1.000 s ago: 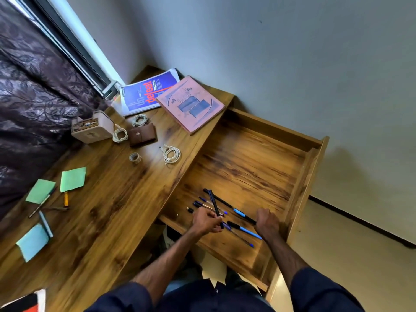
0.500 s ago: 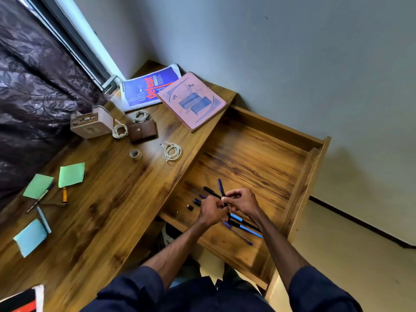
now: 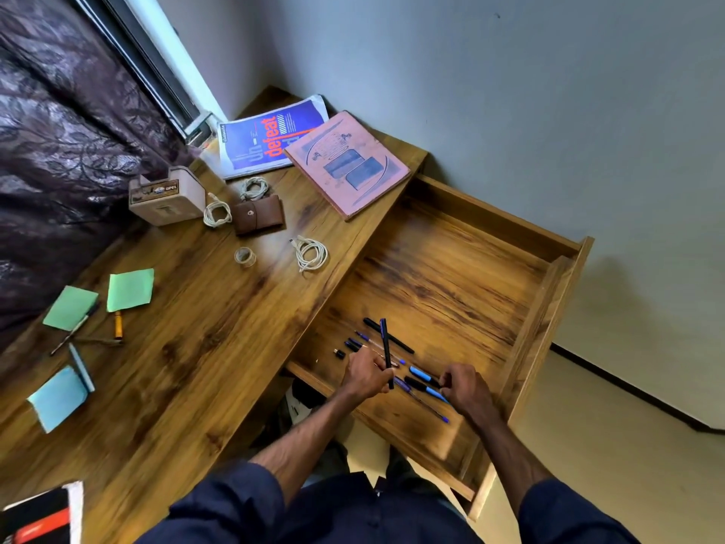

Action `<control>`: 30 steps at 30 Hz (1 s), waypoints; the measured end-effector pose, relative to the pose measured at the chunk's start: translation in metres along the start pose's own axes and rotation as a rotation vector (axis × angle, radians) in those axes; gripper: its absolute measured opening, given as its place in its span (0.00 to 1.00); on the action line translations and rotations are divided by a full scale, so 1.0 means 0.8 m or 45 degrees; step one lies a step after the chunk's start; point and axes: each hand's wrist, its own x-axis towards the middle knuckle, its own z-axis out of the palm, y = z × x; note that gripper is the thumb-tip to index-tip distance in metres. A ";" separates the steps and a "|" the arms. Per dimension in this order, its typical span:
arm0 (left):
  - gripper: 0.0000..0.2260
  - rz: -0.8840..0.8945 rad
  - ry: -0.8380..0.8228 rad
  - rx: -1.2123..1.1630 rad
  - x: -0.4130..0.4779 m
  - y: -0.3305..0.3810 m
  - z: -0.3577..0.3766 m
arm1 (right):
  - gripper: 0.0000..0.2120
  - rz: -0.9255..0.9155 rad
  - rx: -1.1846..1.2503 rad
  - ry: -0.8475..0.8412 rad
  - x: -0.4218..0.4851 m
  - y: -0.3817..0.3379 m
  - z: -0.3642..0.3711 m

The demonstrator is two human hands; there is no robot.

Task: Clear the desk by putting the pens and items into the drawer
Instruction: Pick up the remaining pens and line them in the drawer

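Observation:
The wooden drawer (image 3: 549, 292) stands pulled out to the right of the desk (image 3: 188, 347). Several blue and black pens (image 3: 425, 386) lie at its near left end. My left hand (image 3: 365, 376) grips a dark pen (image 3: 385, 343) that points away from me over the others. My right hand (image 3: 465, 388) is lower right of it, fingers curled, touching the pens on the drawer floor; whether it holds one I cannot tell. More pens (image 3: 84, 327) and an orange marker (image 3: 117, 325) lie on the desk at the left.
On the desk are green (image 3: 129, 288) and blue sticky notes (image 3: 59, 398), a tape roll (image 3: 245, 256), coiled white cables (image 3: 311, 253), a brown pouch (image 3: 259, 214), a beige box (image 3: 166, 196), a pink notebook (image 3: 347, 162) and a blue booklet (image 3: 266, 137). A dark curtain hangs at left.
My right hand has let go of the upright pen and dropped to the right, down onto the pens in the drawer. My left hand still holds the dark pen.

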 end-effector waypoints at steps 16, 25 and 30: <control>0.05 0.010 -0.022 -0.014 -0.007 0.010 -0.001 | 0.06 -0.052 -0.004 0.005 0.015 0.011 0.004; 0.09 0.183 -0.062 0.078 -0.002 0.043 0.018 | 0.09 -0.214 1.022 -0.024 0.013 -0.064 -0.031; 0.06 0.222 -0.101 0.074 0.001 0.058 0.022 | 0.04 -0.152 1.028 0.003 0.026 -0.055 -0.043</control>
